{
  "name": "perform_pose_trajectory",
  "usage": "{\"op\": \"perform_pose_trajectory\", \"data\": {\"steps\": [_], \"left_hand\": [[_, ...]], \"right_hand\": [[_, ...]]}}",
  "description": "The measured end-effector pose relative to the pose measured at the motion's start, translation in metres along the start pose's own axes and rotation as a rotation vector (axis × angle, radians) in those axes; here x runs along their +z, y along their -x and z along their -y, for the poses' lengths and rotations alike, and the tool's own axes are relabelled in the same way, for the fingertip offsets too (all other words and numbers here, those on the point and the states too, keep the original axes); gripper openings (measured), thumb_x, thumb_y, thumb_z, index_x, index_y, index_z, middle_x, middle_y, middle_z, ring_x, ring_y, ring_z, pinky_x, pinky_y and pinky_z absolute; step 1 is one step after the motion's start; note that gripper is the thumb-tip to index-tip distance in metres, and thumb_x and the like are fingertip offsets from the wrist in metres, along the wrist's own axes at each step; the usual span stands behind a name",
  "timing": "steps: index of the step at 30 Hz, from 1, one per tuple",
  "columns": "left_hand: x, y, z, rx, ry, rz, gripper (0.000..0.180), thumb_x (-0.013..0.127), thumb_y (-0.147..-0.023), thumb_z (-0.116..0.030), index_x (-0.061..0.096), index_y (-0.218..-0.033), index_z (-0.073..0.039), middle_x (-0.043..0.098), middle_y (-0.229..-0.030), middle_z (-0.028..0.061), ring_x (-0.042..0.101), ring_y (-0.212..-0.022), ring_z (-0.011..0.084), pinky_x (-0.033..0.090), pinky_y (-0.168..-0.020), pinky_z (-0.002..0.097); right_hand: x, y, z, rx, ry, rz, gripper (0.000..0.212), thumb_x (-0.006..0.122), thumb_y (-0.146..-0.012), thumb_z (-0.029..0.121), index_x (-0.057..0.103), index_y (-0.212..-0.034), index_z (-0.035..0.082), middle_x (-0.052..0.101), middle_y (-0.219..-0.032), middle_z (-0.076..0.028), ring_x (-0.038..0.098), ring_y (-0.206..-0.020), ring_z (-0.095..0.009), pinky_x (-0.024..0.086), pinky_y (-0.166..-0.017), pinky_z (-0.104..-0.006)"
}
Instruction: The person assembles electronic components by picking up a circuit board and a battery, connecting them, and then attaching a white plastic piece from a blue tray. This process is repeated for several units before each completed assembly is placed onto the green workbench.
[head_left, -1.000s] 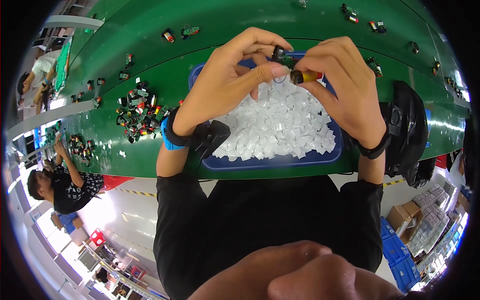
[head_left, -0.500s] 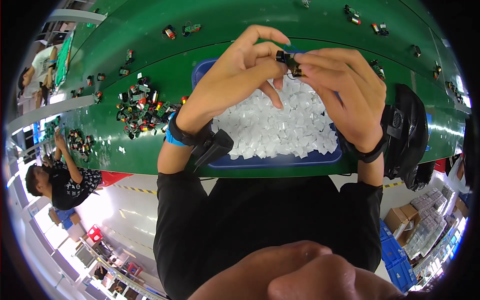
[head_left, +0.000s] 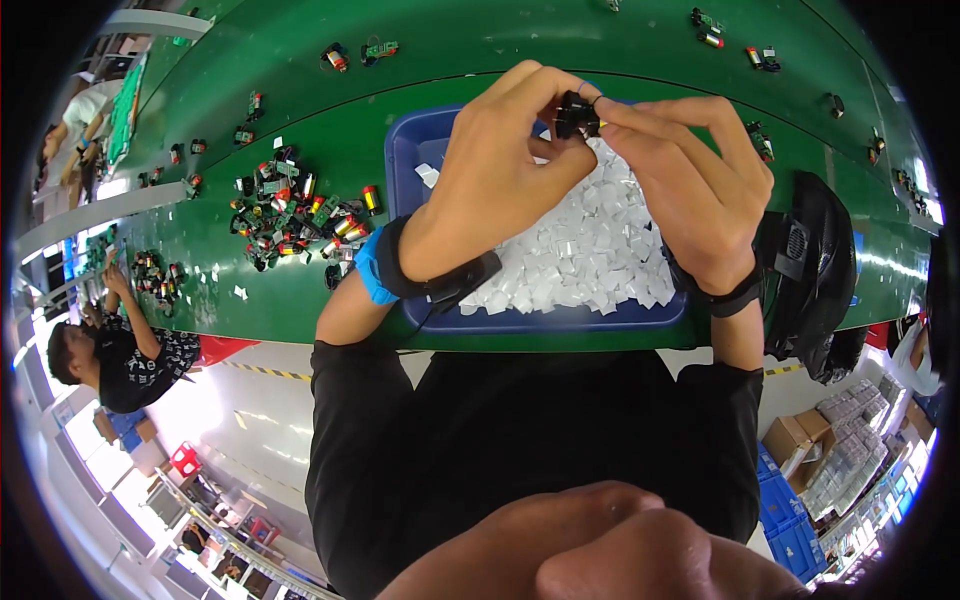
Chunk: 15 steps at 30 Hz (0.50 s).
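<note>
Green bench (head_left: 480,40); parts pile (head_left: 285,210) at 9 o'clock of blue tray (head_left: 600,323). Black component (head_left: 573,118) is up by tray's 12 o'clock edge. Left hand (head_left: 505,165) pinches it; right hand (head_left: 690,180) fingertips meet its 3 o'clock side, can't tell if gripping. Risk, my read: slack pinch drops it into white pieces (head_left: 590,245). Fingers hide its underside and right end.
</note>
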<state>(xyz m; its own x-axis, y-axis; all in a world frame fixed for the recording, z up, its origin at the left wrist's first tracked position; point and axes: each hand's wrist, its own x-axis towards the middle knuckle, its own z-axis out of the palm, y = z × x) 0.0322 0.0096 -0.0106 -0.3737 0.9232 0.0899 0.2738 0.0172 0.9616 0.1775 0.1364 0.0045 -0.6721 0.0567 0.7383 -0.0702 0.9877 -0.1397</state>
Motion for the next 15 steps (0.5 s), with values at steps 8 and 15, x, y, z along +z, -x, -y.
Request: {"op": "perform_pose_trajectory", "data": {"steps": [8, 15], "left_hand": [[-0.016, -0.003, -0.007, 0.076, 0.036, 0.124, 0.032, 0.068, -0.091, 0.001, 0.062, -0.122, 0.001, 0.067, -0.105, 0.0116, 0.067, -0.091, 0.015, 0.061, -0.077, 0.0282], [-0.011, -0.001, -0.005, -0.006, 0.154, 0.111, 0.036, 0.076, -0.088, -0.009, 0.065, -0.121, 0.0, 0.071, -0.1, 0.0106, 0.067, -0.085, 0.0146, 0.06, -0.072, 0.0282]], "right_hand": [[-0.004, -0.001, -0.004, 0.049, -0.05, 0.008, 0.021, 0.079, -0.067, -0.005, 0.072, -0.086, 0.003, 0.077, -0.093, -0.005, 0.068, -0.083, -0.02, 0.056, -0.064, -0.026], [-0.004, -0.006, -0.003, 0.05, -0.078, -0.046, 0.031, 0.082, -0.067, -0.005, 0.071, -0.095, 0.001, 0.076, -0.093, -0.007, 0.066, -0.08, -0.019, 0.054, -0.063, -0.0239]]}}
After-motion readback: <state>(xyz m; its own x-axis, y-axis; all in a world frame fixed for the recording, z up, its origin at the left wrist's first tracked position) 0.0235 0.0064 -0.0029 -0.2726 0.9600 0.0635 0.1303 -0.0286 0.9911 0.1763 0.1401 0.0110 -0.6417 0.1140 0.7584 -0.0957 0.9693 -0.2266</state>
